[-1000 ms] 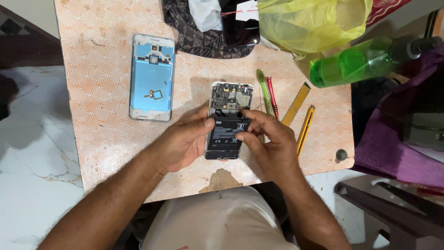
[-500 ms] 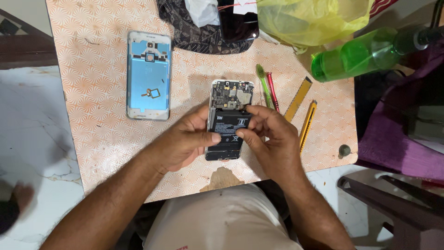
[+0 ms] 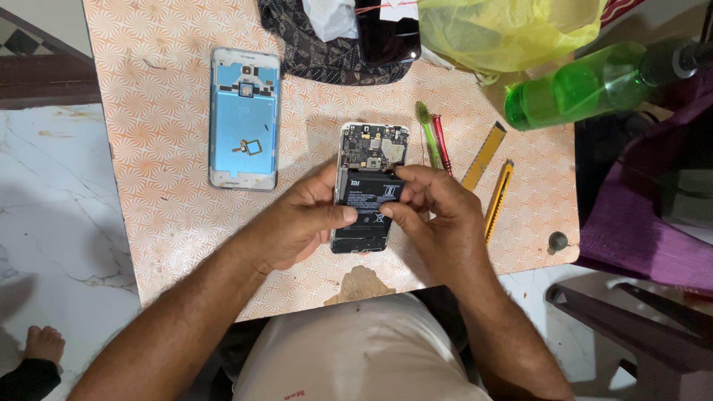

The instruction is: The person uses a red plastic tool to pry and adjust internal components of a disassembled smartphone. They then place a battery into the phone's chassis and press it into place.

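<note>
i am watching both hands working at the near edge of the table (image 3: 148,245). the left hand (image 3: 301,223) is gripping the opened phone (image 3: 368,186) from its left side, thumb pressing down on the black battery (image 3: 368,208), while the right hand (image 3: 438,215) is pinching the battery's right edge with narrow fingers, thumb tip meeting the left thumb over it. the phone is lying flat in the middle of the table, circuit board showing at its far end. just right of it are lying a green toothbrush (image 3: 425,130), a red screwdriver (image 3: 441,141) and two yellow cutters (image 3: 496,197). farther left is lying the blue back cover (image 3: 243,119); beyond are sitting a green bottle (image 3: 587,85) and a yellow bag (image 3: 512,30).
</note>
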